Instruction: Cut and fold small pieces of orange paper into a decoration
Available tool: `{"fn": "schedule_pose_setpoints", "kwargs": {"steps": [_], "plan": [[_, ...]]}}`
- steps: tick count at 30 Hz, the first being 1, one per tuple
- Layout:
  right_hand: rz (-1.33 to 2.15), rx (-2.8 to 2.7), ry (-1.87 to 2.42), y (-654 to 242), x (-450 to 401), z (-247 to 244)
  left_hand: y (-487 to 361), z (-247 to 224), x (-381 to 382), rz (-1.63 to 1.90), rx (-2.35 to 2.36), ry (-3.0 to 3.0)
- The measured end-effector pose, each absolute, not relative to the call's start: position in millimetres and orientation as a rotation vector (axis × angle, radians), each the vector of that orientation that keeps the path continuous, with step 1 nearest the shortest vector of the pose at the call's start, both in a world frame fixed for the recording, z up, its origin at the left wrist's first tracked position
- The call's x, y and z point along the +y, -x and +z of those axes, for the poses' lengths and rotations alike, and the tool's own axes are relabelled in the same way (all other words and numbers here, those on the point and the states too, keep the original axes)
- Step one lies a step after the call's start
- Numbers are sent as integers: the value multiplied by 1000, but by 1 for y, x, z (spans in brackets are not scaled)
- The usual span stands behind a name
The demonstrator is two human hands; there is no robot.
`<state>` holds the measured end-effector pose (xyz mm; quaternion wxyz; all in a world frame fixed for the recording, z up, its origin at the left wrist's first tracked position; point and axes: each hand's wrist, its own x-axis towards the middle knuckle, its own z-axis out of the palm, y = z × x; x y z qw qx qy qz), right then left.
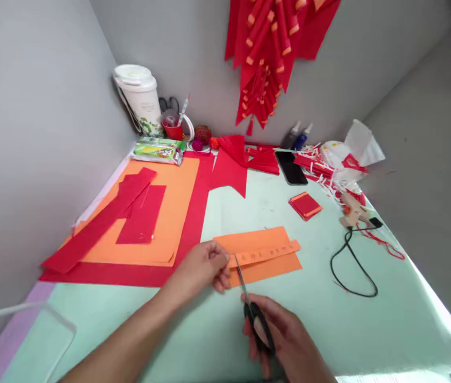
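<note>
My left hand (209, 264) pinches the left end of a narrow orange paper strip (265, 254) that carries a row of small dark marks. Beneath the strip lies a wider orange sheet (255, 238) on the table. In my right hand (283, 332) is a pair of scissors (254, 319) with black handles, my fingers through the loops. The scissor blades point up and away, their tip at the strip close to my left fingertips. Whether the blades are parted is hard to make out.
At left, red paper strips (109, 221) lie on large orange sheets (185, 191). A white cup (140, 101) stands at the back. On the right are a phone (291, 167), a small red paper stack (305, 205), a black cord (347, 247) and paper scraps (321, 173). Red decorations (267, 53) hang on the wall.
</note>
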<state>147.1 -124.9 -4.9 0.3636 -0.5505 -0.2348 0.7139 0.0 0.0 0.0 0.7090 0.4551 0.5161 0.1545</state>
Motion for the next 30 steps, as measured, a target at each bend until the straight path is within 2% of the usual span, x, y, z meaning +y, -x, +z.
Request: {"fn": "schedule_pose_setpoints", "kwargs": {"steps": [30], "plan": [[1823,-604,1413,-147,-129,-8,1,5,0,309,1171,-1025]]}}
